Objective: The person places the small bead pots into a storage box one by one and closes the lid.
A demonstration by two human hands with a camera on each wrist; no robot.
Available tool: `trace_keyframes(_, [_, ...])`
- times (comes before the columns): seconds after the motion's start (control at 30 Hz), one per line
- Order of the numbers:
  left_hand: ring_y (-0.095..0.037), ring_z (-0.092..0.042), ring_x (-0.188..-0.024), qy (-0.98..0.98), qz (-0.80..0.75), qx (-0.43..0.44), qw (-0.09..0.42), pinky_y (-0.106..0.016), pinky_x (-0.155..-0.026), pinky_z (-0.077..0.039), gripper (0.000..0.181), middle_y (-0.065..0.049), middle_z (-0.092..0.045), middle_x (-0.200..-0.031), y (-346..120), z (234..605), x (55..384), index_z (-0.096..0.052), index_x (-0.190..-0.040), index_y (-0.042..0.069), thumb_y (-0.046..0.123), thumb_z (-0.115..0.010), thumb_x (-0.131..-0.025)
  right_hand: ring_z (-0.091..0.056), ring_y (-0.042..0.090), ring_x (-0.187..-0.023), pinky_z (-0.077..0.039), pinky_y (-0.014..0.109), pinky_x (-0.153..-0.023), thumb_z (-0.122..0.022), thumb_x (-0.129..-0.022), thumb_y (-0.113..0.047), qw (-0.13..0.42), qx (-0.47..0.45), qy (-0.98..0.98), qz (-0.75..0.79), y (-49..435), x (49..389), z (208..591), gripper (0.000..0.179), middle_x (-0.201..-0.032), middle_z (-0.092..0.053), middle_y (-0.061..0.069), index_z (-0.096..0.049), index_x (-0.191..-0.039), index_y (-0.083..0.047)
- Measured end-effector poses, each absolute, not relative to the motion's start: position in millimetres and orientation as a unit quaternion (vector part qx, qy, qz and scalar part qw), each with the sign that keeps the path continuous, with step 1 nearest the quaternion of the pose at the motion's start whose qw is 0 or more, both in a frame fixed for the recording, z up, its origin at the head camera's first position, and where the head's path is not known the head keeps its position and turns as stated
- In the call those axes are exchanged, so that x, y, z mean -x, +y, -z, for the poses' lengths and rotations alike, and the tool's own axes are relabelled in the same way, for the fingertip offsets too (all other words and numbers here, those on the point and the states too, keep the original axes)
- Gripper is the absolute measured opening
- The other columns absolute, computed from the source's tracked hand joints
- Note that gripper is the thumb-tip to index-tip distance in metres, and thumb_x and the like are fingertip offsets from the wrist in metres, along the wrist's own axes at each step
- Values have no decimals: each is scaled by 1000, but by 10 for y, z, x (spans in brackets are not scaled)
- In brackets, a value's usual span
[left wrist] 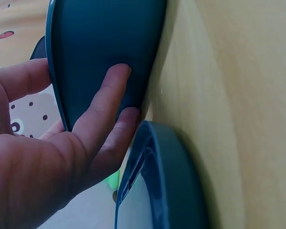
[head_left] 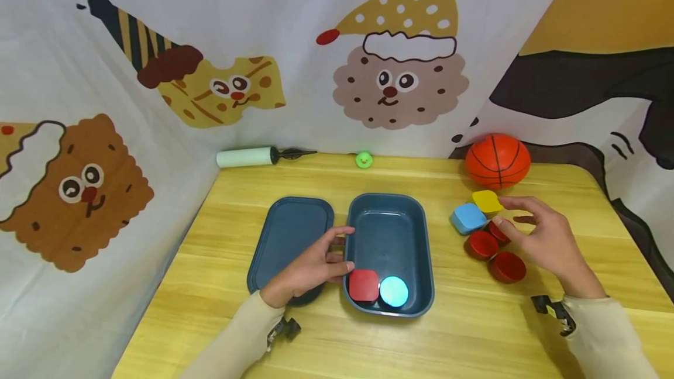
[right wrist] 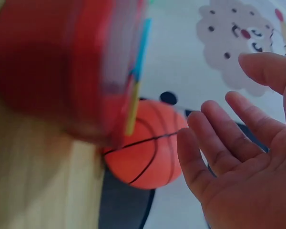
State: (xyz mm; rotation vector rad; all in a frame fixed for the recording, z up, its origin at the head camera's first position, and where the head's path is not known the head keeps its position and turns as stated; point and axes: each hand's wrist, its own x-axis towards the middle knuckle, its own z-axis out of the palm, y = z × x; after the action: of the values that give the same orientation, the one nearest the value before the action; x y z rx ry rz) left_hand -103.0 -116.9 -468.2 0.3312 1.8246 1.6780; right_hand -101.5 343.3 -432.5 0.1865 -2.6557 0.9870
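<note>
A dark blue rectangular box [head_left: 388,233] sits uncovered on the table, with a red square-topped block [head_left: 364,285] and a light-blue round block [head_left: 394,292] at its near end. My left hand [head_left: 316,265] grips the box's left wall, two fingers pressed against the outside [left wrist: 102,102] and others over the rim. My right hand [head_left: 544,241] hovers with fingers apart and nothing between them, beside a yellow block [head_left: 487,202] and a red round block [head_left: 498,231] partly hidden by its thumb. Around these are a blue block [head_left: 468,219] and two more dark red round blocks [head_left: 508,267].
A flat dark blue lid [head_left: 295,233] lies left of the box, partly under my left forearm and hand. At the back stand an orange basketball [head_left: 498,161], a small green ball with a face [head_left: 364,159] and a pale green hand pump [head_left: 246,157], before a printed cloth.
</note>
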Motion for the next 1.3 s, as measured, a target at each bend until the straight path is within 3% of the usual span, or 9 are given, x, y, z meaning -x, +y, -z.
trace_keyframes(0.1, [-22,-69,-111,692,-637,-127,315,-40,-86,-64,75,-22,-38,-158,-1167,4677,1029,-30,-165,20,8,-69,-102,-54,-7,-115,-38,-2,-83,-81,-96,-24,125,-38,-932,-339,3529,1046,4378,49,-134,-67,20,-66,-138,-4])
trace_keyframes(0.23, [-21,-69,-110,692,-636,-127,316,-40,-86,-64,75,-22,-39,-158,-1165,4664,1027,-30,-165,20,7,-68,-103,-56,29,-127,-39,-2,-81,-77,-98,-35,73,-2,-937,-341,3622,1075,4432,60,-145,-61,23,-59,-147,-5])
trace_keyframes(0.33, [-21,-69,-111,693,-635,-128,317,-40,-86,-63,75,-23,-39,-158,-1168,4652,1023,-29,-166,20,7,-68,-103,-52,45,-133,-57,19,-91,-74,-100,-38,36,12,-938,-346,3672,1086,4464,66,-151,-55,27,-52,-152,-4])
trace_keyframes(0.4, [-22,-69,-111,691,-636,-130,318,-40,-87,-63,75,-23,-38,-159,-1171,4648,1020,-28,-166,20,7,-68,-103,-50,48,-134,-60,27,-90,-72,-101,-40,12,18,-937,-347,3704,1097,4488,70,-153,-51,30,-48,-155,-2])
trace_keyframes(0.47, [-22,-68,-112,690,-636,-130,319,-40,-88,-63,76,-23,-37,-159,-1174,4647,1017,-28,-166,20,8,-68,-103,-50,52,-135,-61,37,-89,-71,-102,-39,-7,19,-936,-351,3731,1102,4511,74,-154,-48,33,-44,-157,1])
trace_keyframes(0.57, [-22,-68,-112,689,-638,-130,319,-40,-88,-63,76,-22,-37,-160,-1177,4649,1013,-27,-167,20,8,-68,-103,-52,55,-132,-62,29,-83,-72,-102,-39,-32,20,-935,-353,3761,1104,4551,78,-154,-45,35,-40,-157,4])
trace_keyframes(0.8, [-21,-68,-111,686,-641,-130,319,-39,-88,-63,77,-22,-37,-160,-1175,4667,1016,-28,-167,20,8,-68,-103,-49,57,-134,-62,44,-91,-72,-102,-39,-83,14,-929,-360,3789,1096,4622,80,-155,-42,35,-36,-157,6])
trace_keyframes(1.1, [-21,-68,-113,682,-644,-136,319,-39,-90,-62,77,-21,-37,-160,-1181,4699,1034,-27,-167,21,9,-68,-103,-52,56,-131,-61,32,-86,-73,-101,-36,-107,2,-932,-347,3808,1096,4665,78,-151,-47,35,-38,-156,7])
trace_keyframes(1.3, [-21,-68,-114,681,-644,-135,320,-40,-90,-63,77,-21,-37,-160,-1186,4713,1041,-27,-167,21,9,-68,-103,-54,55,-129,-49,10,-77,-74,-101,-33,-102,-10,-934,-342,3826,1092,4676,76,-149,-50,35,-39,-156,7])
